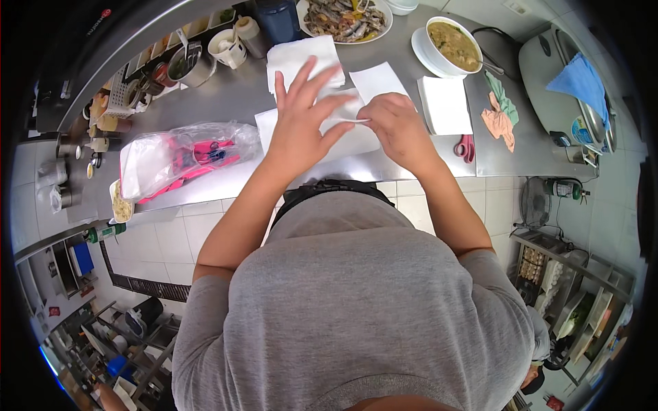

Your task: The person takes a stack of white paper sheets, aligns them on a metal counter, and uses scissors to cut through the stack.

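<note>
Clearly, the left hand (pixel 301 113) lay flat, fingers spread, on a white sheet (pixel 353 140) on the steel counter (pixel 226 103), while the right hand (pixel 394 123) pinched the sheet's edge. A clean fold probably called for keeping that palm firm and the edges aligned. Beyond lay scissors (pixel 465 147), a soup bowl (pixel 452 44) and a fish plate (pixel 346 20); below, tiled floor (pixel 178 233).

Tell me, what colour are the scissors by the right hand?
The scissors have red handles, seen in the head view.

A paper sheet (pixel 356 140) lies on the counter (pixel 226 103) between plastic bag (pixel 181 154) left and scissors (pixel 465 148) right.
</note>
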Action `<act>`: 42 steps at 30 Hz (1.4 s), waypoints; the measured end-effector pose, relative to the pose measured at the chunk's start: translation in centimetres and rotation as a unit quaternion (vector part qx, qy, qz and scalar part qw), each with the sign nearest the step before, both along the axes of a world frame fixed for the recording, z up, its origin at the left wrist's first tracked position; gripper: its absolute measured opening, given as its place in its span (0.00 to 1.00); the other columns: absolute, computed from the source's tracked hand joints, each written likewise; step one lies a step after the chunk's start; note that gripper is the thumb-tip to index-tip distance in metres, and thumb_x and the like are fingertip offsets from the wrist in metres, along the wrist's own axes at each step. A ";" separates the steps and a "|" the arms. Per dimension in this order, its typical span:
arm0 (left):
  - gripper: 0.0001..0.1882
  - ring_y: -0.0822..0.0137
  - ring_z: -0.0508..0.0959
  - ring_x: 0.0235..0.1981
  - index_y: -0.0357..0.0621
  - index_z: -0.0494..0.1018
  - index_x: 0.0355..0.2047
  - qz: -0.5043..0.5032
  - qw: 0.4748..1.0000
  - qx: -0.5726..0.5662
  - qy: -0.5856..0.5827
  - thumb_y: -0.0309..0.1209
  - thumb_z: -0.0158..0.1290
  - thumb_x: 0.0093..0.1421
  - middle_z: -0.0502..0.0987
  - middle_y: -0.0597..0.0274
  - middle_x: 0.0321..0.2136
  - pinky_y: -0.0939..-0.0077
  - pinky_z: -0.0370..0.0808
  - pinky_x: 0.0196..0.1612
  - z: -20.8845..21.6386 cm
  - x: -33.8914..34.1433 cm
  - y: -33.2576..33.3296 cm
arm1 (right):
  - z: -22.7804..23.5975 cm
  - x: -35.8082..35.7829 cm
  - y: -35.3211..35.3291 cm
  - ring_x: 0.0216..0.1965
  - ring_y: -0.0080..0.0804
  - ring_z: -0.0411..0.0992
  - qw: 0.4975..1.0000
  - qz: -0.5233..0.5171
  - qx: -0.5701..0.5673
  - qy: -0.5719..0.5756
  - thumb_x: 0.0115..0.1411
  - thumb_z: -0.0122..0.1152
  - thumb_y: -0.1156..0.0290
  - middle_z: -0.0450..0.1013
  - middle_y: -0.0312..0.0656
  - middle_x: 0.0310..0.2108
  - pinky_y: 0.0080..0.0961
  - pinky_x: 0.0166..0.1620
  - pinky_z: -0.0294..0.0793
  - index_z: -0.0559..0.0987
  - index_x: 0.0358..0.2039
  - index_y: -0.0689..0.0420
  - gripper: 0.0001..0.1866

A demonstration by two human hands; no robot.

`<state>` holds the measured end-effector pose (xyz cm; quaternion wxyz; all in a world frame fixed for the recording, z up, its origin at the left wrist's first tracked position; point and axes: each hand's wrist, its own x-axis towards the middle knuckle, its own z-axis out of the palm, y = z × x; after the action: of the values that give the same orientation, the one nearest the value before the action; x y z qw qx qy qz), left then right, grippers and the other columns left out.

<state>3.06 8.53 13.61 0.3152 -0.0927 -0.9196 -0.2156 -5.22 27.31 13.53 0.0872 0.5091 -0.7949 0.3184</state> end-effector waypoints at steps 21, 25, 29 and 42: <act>0.22 0.50 0.74 0.46 0.38 0.64 0.54 0.042 0.941 0.177 -0.284 0.23 0.44 0.58 0.72 0.42 0.46 0.64 0.71 0.48 -3.5 3.8 1.3 | -1.2 1.2 -1.9 0.37 0.30 0.71 0.680 -0.083 -0.178 -0.706 0.60 0.47 0.45 0.74 0.42 0.33 0.29 0.43 0.69 0.74 0.34 0.58 0.25; 0.31 0.56 0.67 0.57 0.46 0.62 0.57 -0.020 0.983 0.078 -0.164 0.17 0.42 0.51 0.67 0.56 0.55 0.62 0.61 0.59 -3.5 3.7 1.3 | -1.3 0.7 -1.6 0.37 0.29 0.71 0.641 -0.074 -0.160 -0.747 0.60 0.50 0.48 0.74 0.40 0.31 0.29 0.43 0.70 0.74 0.33 0.56 0.22; 0.34 0.58 0.64 0.59 0.50 0.62 0.58 -0.025 0.985 -0.012 -0.169 0.14 0.42 0.48 0.65 0.60 0.57 0.56 0.53 0.63 -3.4 3.9 1.0 | -1.6 0.9 -1.8 0.33 0.28 0.71 0.638 -0.130 -0.205 -0.731 0.55 0.59 0.53 0.72 0.39 0.29 0.27 0.38 0.70 0.74 0.31 0.56 0.18; 0.40 0.59 0.46 0.66 0.41 0.41 0.65 -0.211 0.663 0.665 -0.269 0.59 0.29 0.64 0.47 0.56 0.65 0.64 0.42 0.66 -3.7 3.6 2.1 | -2.1 2.8 -3.0 0.30 0.17 0.67 0.884 -0.057 -0.178 -0.428 0.56 0.61 0.73 0.73 0.32 0.27 0.15 0.37 0.67 0.77 0.31 0.60 0.05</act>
<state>6.62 10.65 9.92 -0.0223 0.0122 -0.5320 -0.8464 -2.39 24.33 11.43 -0.1544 0.2526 -0.7122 0.6365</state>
